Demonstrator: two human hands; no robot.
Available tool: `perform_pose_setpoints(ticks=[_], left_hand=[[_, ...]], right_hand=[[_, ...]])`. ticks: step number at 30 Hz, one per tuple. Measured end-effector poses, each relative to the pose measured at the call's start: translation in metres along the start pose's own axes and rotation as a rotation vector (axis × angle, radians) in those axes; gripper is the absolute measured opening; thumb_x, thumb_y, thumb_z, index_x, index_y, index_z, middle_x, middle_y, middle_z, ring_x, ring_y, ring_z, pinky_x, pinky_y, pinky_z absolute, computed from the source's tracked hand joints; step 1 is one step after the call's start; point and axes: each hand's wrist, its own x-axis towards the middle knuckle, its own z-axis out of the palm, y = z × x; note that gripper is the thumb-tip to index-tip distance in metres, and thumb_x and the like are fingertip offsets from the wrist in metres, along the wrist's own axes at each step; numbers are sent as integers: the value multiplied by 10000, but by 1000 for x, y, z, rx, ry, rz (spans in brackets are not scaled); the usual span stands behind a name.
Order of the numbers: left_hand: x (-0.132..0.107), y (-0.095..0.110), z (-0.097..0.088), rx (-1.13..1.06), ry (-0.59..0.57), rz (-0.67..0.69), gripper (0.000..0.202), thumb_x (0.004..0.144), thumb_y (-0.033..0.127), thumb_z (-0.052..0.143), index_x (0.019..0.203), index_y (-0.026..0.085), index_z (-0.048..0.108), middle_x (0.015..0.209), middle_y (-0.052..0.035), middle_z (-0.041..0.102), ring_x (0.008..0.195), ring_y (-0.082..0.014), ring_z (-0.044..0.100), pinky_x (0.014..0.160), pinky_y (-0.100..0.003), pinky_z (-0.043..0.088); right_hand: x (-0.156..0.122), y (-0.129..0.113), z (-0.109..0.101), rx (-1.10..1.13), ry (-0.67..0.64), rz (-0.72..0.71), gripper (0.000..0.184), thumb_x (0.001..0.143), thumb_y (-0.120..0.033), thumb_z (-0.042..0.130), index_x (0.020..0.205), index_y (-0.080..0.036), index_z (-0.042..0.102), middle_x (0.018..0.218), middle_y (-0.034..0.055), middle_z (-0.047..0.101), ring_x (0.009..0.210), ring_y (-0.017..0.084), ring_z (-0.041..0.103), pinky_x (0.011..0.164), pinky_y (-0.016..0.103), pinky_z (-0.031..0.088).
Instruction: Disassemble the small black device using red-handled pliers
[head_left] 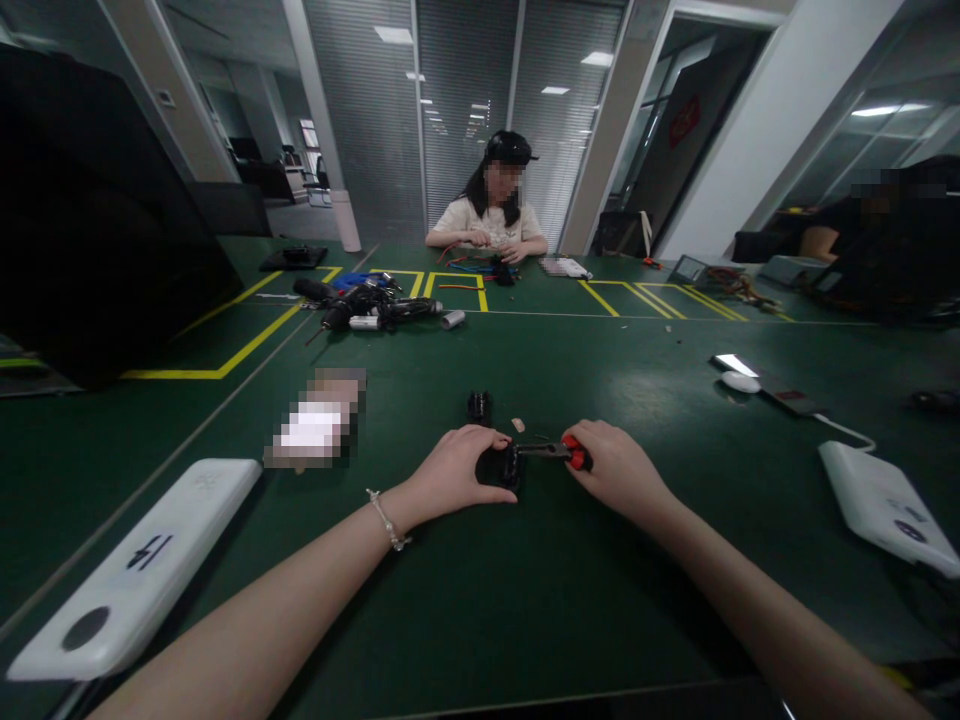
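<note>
Around a small black part (495,467) on the green table, the fingers of my left hand (461,465) are closed, with the thumb at its near edge. A bracelet circles that wrist. My right hand (606,455) grips the red handles of a pair of pliers (544,451), which point left. The jaws reach the right edge of the black part; whether they clamp it I cannot make out. Just beyond my left hand stands another small black piece (478,405). A small pale scrap (517,425) lies beyond the pliers.
A white power bank (142,570) and a blurred-out phone (315,425) lie to my left. Another white power bank (889,505) with a cable is at right. A power drill (337,308) and tangled cables lie farther back. Across the table sits a person (491,215) handling wires.
</note>
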Motion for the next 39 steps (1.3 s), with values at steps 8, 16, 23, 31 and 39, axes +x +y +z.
perform_pose_setpoints(ticks=[8, 16, 23, 31, 39], left_hand=[[1, -2, 1, 9, 5, -5, 624, 594, 568, 640, 1089, 223, 483, 1130, -53, 542, 1057, -263, 471, 879, -414, 367], [1, -1, 2, 15, 15, 0, 620, 584, 539, 665, 1085, 222, 485, 1124, -54, 546, 1047, -262, 481, 883, -403, 363], [1, 1, 0, 1, 0, -9, 611, 593, 541, 657, 1086, 224, 485, 1137, -50, 536, 1063, -261, 465, 886, -409, 354], [0, -1, 1, -5, 1, -2, 616, 594, 545, 653, 1090, 223, 481, 1134, -50, 539, 1063, -258, 466, 888, -412, 347], [0, 1, 0, -4, -3, -14, 607, 595, 533, 660, 1087, 222, 484, 1138, -54, 534, 1067, -263, 464, 890, -415, 349]], right_hand=[[-2, -13, 2, -144, 67, -82, 216, 676, -196, 502, 882, -163, 556, 896, 80, 556, 783, 192, 490, 720, 352, 386], [-1, -15, 7, -169, 41, -90, 211, 672, -198, 526, 879, -169, 554, 892, 68, 556, 803, 190, 483, 733, 339, 373], [0, -17, 6, -186, 22, -68, 189, 667, -178, 533, 853, -167, 562, 866, 59, 568, 776, 184, 484, 707, 329, 377], [2, -16, 4, -211, -5, -54, 168, 682, -157, 514, 837, -174, 575, 845, 53, 584, 746, 183, 497, 672, 327, 387], [1, -16, 5, -234, 20, -57, 149, 681, -175, 498, 814, -183, 564, 836, 54, 583, 751, 189, 494, 678, 335, 375]])
